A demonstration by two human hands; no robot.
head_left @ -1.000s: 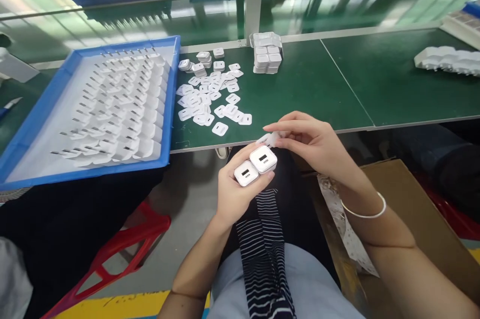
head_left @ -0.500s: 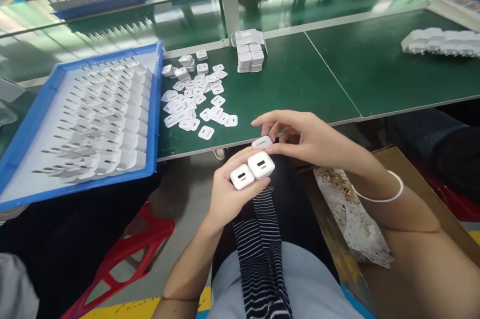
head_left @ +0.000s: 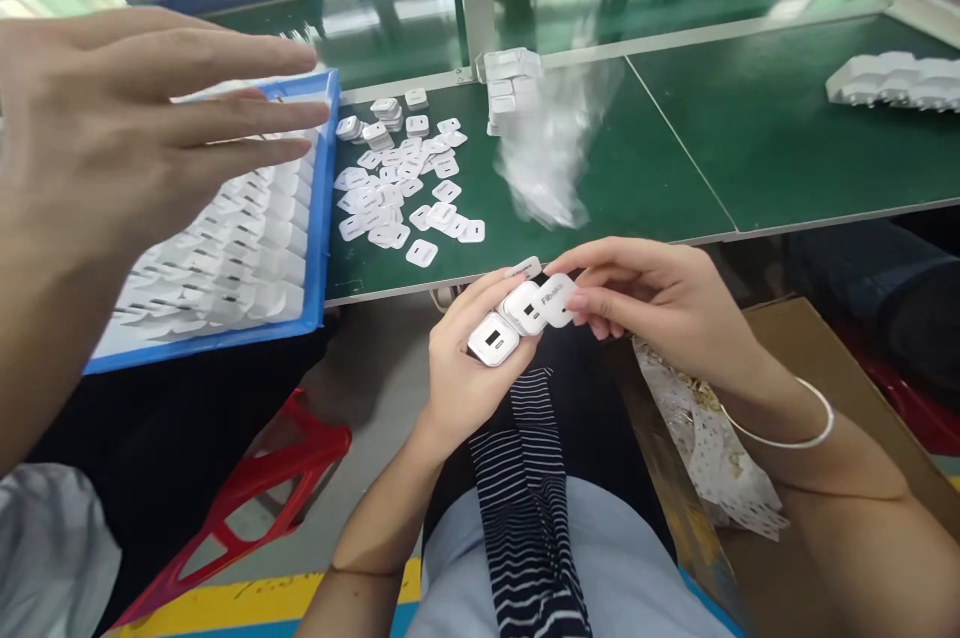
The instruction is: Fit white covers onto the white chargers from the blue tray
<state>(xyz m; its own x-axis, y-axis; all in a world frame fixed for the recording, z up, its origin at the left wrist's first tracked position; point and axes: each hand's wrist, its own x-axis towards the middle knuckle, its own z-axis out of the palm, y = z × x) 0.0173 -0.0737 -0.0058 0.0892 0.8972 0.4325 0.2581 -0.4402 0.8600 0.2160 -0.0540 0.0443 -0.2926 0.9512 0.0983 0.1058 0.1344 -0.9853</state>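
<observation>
Chargers [head_left: 508,323], two white cubes, sit side by side in our left hand [head_left: 469,358], fingers wrapped around them, port faces up, just off the near edge of the green tabletop [head_left: 645,178] above our lap. Our right hand [head_left: 652,303] pinches a small white sticker [head_left: 556,300] between thumb and fingertips, touching the right-hand cube. Loose stickers [head_left: 409,183] lie scattered on the tabletop near the blue tray [head_left: 324,218] at its left edge, filled with rows of white plugs [head_left: 247,248]. Another person's hand [head_left: 97,148] comes in from the left, fingers spread wide over that tray. White blur [head_left: 551,153] hangs over the stack of chargers [head_left: 510,83] by the far edge; we cannot tell what it is.
</observation>
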